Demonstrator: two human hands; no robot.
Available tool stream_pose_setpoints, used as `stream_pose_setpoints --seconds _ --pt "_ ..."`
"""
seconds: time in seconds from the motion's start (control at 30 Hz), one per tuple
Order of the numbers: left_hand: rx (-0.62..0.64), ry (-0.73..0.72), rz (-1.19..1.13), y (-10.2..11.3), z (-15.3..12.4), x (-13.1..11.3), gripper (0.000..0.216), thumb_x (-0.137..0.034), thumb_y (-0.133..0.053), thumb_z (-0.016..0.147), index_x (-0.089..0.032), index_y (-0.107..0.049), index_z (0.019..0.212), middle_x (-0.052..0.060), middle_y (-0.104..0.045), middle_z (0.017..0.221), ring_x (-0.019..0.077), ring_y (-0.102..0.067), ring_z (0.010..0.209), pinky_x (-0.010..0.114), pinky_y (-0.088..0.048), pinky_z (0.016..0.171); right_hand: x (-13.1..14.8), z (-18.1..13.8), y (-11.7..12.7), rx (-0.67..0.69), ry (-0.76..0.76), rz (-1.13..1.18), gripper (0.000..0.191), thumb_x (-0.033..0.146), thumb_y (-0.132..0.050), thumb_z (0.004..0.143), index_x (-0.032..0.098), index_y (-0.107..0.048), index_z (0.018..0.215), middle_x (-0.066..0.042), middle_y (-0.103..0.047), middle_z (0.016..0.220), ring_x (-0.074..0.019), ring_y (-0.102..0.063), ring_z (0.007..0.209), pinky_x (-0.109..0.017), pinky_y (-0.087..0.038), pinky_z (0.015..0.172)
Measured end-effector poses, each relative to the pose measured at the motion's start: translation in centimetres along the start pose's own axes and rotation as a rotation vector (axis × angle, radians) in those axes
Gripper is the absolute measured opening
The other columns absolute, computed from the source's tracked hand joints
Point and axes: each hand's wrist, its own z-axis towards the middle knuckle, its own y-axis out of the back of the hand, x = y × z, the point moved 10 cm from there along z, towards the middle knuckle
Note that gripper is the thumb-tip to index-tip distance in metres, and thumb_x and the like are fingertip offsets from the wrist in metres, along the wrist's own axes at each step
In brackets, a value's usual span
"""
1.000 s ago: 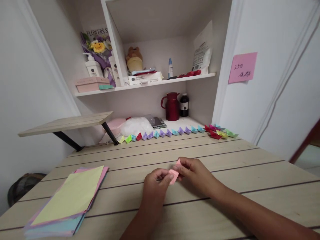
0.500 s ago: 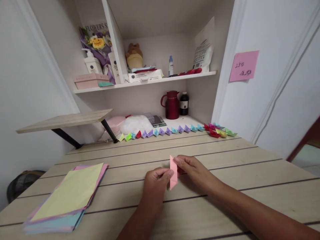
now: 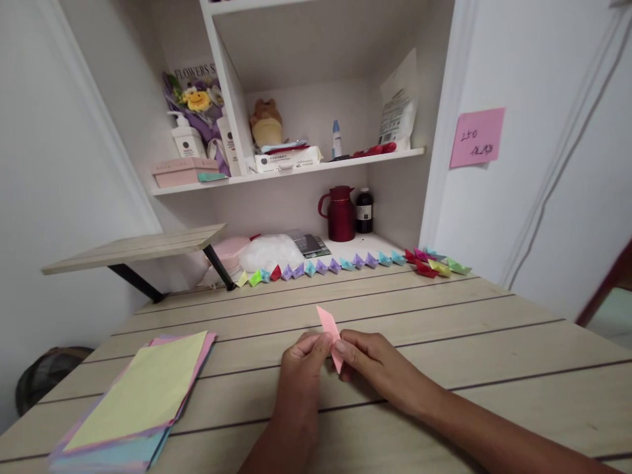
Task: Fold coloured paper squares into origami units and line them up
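A narrow strip of folded pink paper (image 3: pixel 326 320) is held up over the table, its upper end leaning left. My left hand (image 3: pixel 305 359) pinches its middle from the left between thumb and fingers. From the right, my right hand (image 3: pixel 368 359) grips the lower part, thumb pressed on the near face. The two thumbs almost meet; the fingers behind the paper are partly hidden. Beyond my hands, a row of small folded paper boats (image 3: pixel 321 266) in several colours runs along the back of the table.
On the left lies a stack of coloured paper sheets (image 3: pixel 143 388), yellow on top. A small raised wooden shelf (image 3: pixel 138 247) with black legs stands behind it. At the back are a red jug (image 3: pixel 340 214), a dark bottle (image 3: pixel 364 210) and a white plastic bag (image 3: pixel 271 253).
The folded pink paper has turned from upright to leaning left. My right hand has slid down from its top to its lower part. The camera view has shifted slightly.
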Motion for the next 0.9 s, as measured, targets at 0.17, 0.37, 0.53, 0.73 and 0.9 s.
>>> stream_pose_setpoints --seconds 0.17,0.37,0.53,0.73,0.9 --pt "-0.006 -0.021 0.056 0.0 0.1 0.0 0.032 -0.044 -0.068 0.074 -0.014 -0.070 0.063 0.005 -0.064 0.078 0.0176 -0.056 0.076 0.028 -0.042 0.075 -0.3 0.1 0.4 -0.058 0.001 -0.001 0.044 0.047 -0.046 0.092 0.018 -0.059 0.062 0.001 -0.059 0.055 -0.0131 -0.054 0.055 -0.023 -0.041 0.058" --pt "-0.026 -0.010 -0.001 0.4 0.6 1.2 0.034 -0.047 -0.069 0.072 -0.014 -0.069 0.064 0.003 -0.061 0.068 0.0166 -0.055 0.070 0.028 -0.042 0.071 -1.2 0.1 0.0 -0.116 -0.079 0.081 0.043 0.047 -0.054 0.087 0.018 -0.053 0.055 0.003 -0.053 0.046 -0.0096 -0.045 0.040 -0.020 -0.032 0.042" --pt "-0.050 -0.065 0.122 0.4 0.5 0.6 0.033 -0.047 -0.069 0.072 -0.016 -0.073 0.063 0.003 -0.059 0.071 0.0168 -0.055 0.072 0.026 -0.042 0.070 -1.8 0.7 1.5 -0.151 -0.035 0.074 0.034 0.042 -0.060 0.084 0.018 -0.053 0.061 0.002 -0.058 0.056 -0.0115 -0.051 0.054 -0.021 -0.038 0.054" --pt "-0.048 -0.098 0.223 0.1 0.4 0.1 0.032 -0.045 -0.067 0.073 -0.017 -0.072 0.057 0.003 -0.057 0.071 0.0169 -0.054 0.070 0.026 -0.043 0.068 -0.4 0.5 1.1 -0.065 0.024 0.025 0.034 0.040 -0.050 0.090 0.018 -0.056 0.064 0.003 -0.057 0.054 -0.0113 -0.052 0.050 -0.022 -0.039 0.053" --pt "-0.022 -0.065 0.222 0.2 0.5 0.4 0.033 -0.045 -0.065 0.074 -0.017 -0.071 0.058 0.003 -0.057 0.070 0.0172 -0.054 0.071 0.027 -0.043 0.068 -0.7 0.6 0.5 -0.032 0.011 0.110 0.038 0.048 -0.050 0.089 0.018 -0.054 0.066 0.001 -0.060 0.058 -0.0118 -0.054 0.050 -0.023 -0.041 0.053"
